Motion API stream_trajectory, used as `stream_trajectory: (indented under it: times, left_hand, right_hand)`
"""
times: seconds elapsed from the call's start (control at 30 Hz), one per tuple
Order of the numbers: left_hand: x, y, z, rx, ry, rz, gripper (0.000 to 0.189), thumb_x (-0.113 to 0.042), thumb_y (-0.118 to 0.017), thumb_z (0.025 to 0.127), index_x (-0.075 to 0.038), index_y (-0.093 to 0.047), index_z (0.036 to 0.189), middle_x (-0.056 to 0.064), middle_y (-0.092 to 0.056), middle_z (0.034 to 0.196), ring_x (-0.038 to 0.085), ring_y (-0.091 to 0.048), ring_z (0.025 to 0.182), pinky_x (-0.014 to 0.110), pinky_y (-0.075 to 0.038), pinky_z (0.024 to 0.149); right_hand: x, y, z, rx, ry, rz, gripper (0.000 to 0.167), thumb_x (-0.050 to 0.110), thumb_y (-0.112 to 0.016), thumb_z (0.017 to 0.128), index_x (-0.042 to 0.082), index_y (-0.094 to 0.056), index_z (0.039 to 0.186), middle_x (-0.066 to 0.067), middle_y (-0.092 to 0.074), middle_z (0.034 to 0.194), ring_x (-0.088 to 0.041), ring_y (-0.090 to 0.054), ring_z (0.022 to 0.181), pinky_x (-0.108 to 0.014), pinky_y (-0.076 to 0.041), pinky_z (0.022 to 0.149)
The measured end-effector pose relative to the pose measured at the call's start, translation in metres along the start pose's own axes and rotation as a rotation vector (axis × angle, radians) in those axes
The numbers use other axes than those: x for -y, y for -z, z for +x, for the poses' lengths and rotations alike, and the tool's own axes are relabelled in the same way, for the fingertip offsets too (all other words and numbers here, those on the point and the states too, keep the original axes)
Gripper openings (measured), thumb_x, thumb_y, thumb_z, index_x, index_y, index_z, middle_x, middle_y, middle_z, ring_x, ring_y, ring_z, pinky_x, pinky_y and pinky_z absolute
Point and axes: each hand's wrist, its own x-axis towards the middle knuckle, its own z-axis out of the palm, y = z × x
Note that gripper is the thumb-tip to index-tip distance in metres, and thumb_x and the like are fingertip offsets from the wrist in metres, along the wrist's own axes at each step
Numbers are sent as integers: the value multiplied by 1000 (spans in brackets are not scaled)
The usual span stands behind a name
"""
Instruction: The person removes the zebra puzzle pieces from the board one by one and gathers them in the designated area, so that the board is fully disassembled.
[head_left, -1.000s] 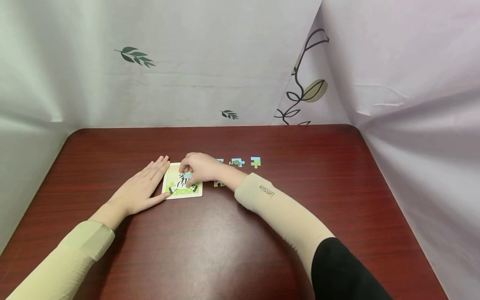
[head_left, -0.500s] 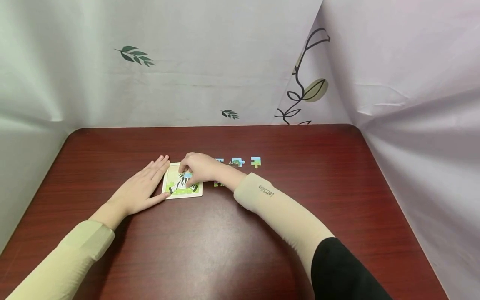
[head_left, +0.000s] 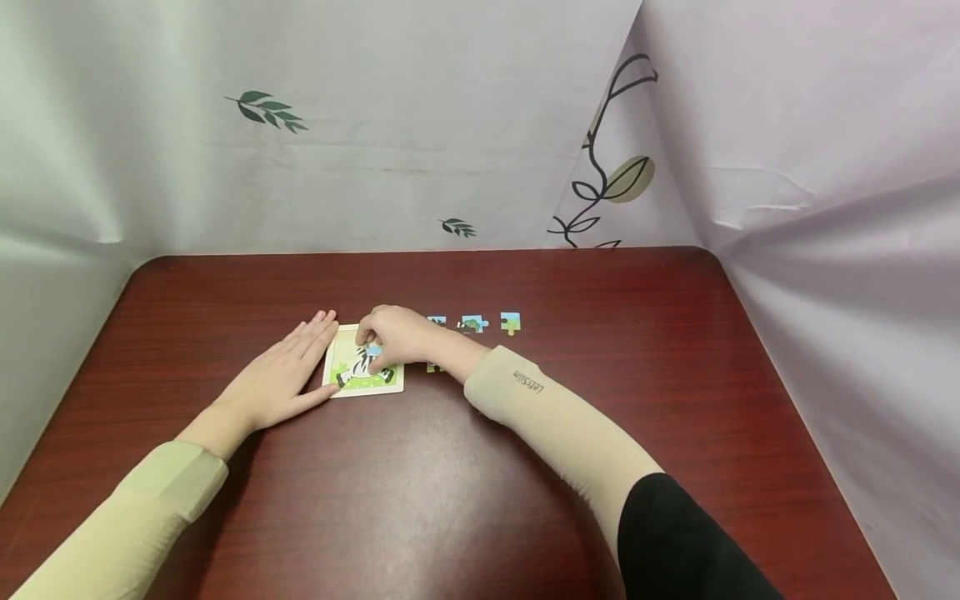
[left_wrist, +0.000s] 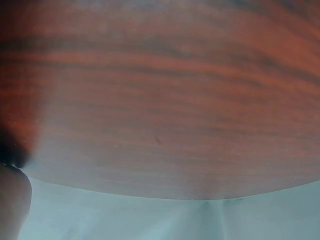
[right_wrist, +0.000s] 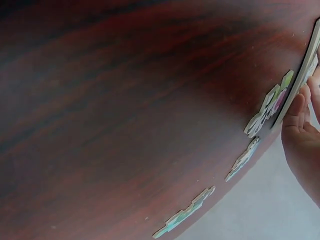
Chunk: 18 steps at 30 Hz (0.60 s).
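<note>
In the head view, my left hand (head_left: 273,387) lies with straight fingers along the left side of a square puzzle board (head_left: 367,393), touching its edge with fingertips and thumb. A zebra's striped body and green ground show on the board. My right hand (head_left: 405,333) is over the board's upper right part, pinching a blue puzzle piece (head_left: 374,351) between thumb and fingers. Whether that piece is seated cannot be told. The hand covers the board's upper right corner. The right wrist view shows the board (right_wrist: 298,82) edge-on beside the curled right hand (right_wrist: 302,135).
Right of the board lie loose puzzle pieces: one (head_left: 472,323) and another (head_left: 511,322) in a row, with others partly behind the right wrist. Several pieces (right_wrist: 185,214) show in the right wrist view. The reddish-brown table (head_left: 420,467) meets a white curtain (head_left: 390,183) behind.
The right forearm has shifted slightly left, hiding more of a loose piece beneath the wrist. Both hands otherwise keep their places, and the blue piece stays pinched.
</note>
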Motion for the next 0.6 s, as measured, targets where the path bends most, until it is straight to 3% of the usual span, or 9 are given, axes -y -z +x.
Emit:
stream_trajectory:
  times: [0.6]
  left_hand:
    - [0,0,1,-7,-3,-3,93,-44,-68,100,7,-25,165,27,-26,173,36,-22,165,23,3,136]
  right_hand:
    - [0,-4,-1,-7,-39,22,45,27,-87,90,12,-72,130,-1,-70,120,-9,-63,104,-17,-50,96]
